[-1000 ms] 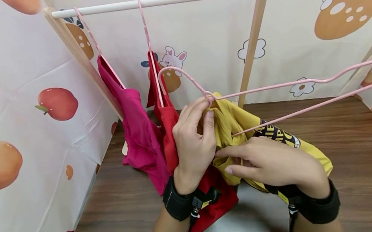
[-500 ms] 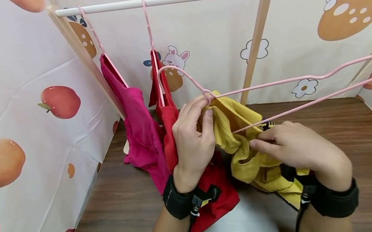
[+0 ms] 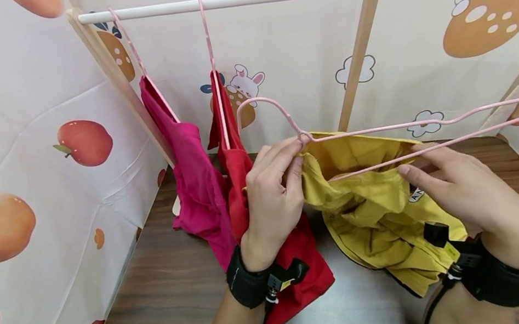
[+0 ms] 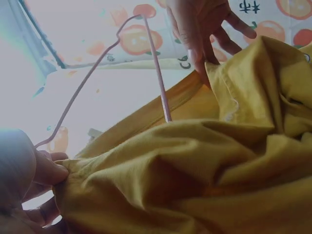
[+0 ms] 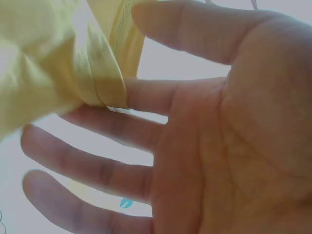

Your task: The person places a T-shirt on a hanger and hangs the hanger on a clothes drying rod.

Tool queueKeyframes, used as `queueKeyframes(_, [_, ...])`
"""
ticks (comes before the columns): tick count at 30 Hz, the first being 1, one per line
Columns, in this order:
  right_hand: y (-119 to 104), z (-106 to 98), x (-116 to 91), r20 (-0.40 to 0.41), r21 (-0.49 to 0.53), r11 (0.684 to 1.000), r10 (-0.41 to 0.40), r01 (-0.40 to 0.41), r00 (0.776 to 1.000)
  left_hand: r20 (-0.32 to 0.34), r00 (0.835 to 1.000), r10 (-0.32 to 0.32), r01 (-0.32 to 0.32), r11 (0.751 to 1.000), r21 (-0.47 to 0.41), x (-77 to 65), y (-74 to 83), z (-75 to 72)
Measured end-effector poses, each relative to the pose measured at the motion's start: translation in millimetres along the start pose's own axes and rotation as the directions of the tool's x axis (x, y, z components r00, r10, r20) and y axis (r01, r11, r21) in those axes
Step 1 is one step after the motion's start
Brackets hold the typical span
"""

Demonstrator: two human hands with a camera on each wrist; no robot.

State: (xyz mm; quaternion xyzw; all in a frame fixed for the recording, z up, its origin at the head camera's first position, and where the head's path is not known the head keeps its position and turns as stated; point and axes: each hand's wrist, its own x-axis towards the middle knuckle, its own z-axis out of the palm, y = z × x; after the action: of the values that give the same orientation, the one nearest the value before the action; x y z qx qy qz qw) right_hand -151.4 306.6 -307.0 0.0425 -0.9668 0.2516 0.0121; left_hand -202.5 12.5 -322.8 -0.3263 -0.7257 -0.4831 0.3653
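Note:
A yellow shirt (image 3: 370, 207) with dark print lies bunched on the table, its neck opening facing up. One end of a pink hanger (image 3: 374, 130) sits inside that opening, while the other end sticks out to the right. With thumb and fingers, my left hand (image 3: 272, 199) pinches the collar together with the hanger's neck, below the hook. My right hand (image 3: 472, 187) is at the collar's right side. Its fingers are nearly straight in the right wrist view, the index finger (image 5: 151, 95) passing behind the fabric edge and the thumb spread apart.
Behind stands a wooden rack with a white rail (image 3: 227, 2). A magenta garment (image 3: 195, 182) and a red garment (image 3: 309, 254) hang from it on pink hangers, the red one close to my left forearm. Patterned walls border the wooden table (image 3: 160, 309).
My right hand has moved right along the shirt, drawing the neck opening wider. The hanger's outer end has come into view on the right. My left hand keeps its pinch, shifted slightly right.

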Motion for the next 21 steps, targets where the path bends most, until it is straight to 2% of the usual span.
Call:
queueKeyframes(3, [3.9, -1.7, -0.1, -0.047, 0.066, 0.998, -0.013, 0.017, 0.999, 0.003, 1.0, 0.0, 0.0, 1.0, -0.001, 0.5, 0.2, -1.3])
queueKeyframes(8, [8.3, -2.6, 3.0, -0.148, 0.163, 0.977, -0.11, 0.134, 0.983, 0.015, 1.0, -0.004, 0.004, 1.0, -0.005, 0.7, -0.2, -2.2])
queueKeyframes(11, [9.0, -4.1, 3.6, -0.174, 0.172, 0.981, -0.065, 0.096, 0.983, 0.019, 1.0, -0.004, 0.004, 1.0, -0.011, 1.1, -0.8, -3.0])
queueKeyframes(16, [10.3, -8.0, 0.2, -0.199, 0.171, 0.985, 0.064, -0.03, 0.978, 0.021, 1.0, -0.003, 0.004, 1.0, -0.031, 2.1, -2.4, -5.9])
queueKeyframes(18, [9.3, -8.5, -1.3, -0.261, 0.188, 0.98, 0.111, -0.062, 0.959, 0.034, 0.999, 0.001, 0.0, 0.999, -0.039, 2.7, -2.8, -6.4])
queueKeyframes(19, [8.3, -8.7, -2.2, -0.304, 0.193, 0.977, 0.147, -0.09, 0.941, 0.046, 0.999, 0.003, -0.001, 0.999, -0.044, 3.0, -2.9, -6.7])
queueKeyframes(20, [6.5, -9.0, -3.0, -0.353, 0.205, 0.971, 0.19, -0.122, 0.916, 0.061, 0.998, 0.005, -0.002, 0.999, -0.047, 3.1, -3.3, -6.8])
queueKeyframes(21, [4.6, -8.9, -3.5, -0.406, 0.224, 0.961, 0.244, -0.162, 0.881, 0.079, 0.997, 0.006, -0.002, 0.999, -0.052, 3.1, -3.8, -7.0])
